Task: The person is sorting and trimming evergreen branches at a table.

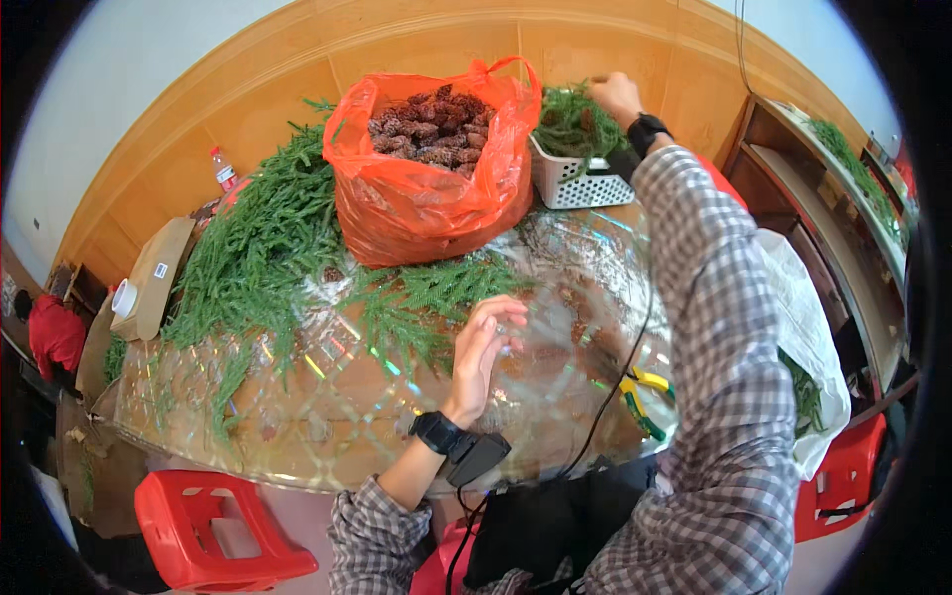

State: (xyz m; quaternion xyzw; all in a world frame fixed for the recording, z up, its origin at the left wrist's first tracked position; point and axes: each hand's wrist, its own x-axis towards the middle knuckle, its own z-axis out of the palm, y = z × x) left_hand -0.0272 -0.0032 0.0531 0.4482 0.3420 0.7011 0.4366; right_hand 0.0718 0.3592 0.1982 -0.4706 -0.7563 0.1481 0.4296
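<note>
Our arms and wear

We wear a grey-and-white checked shirt, sleeves long on both arms. Left wrist (436, 431) carries a black band with a black box clipped on, cable trailing down. Right wrist (647, 131) has a black band too.

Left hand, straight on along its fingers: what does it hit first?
Likely the green sprigs lying just past the left hand's fingertips; beyond them, the orange bag. Depth is unclear, so it may pass above the sprigs.

i see bare worktop (555, 377) near my left hand (483, 349); the red bag (426, 188), green branches (258, 248) and white basket (580, 183) block the far side, and yellow pliers (643, 397) lie to the right.
</note>
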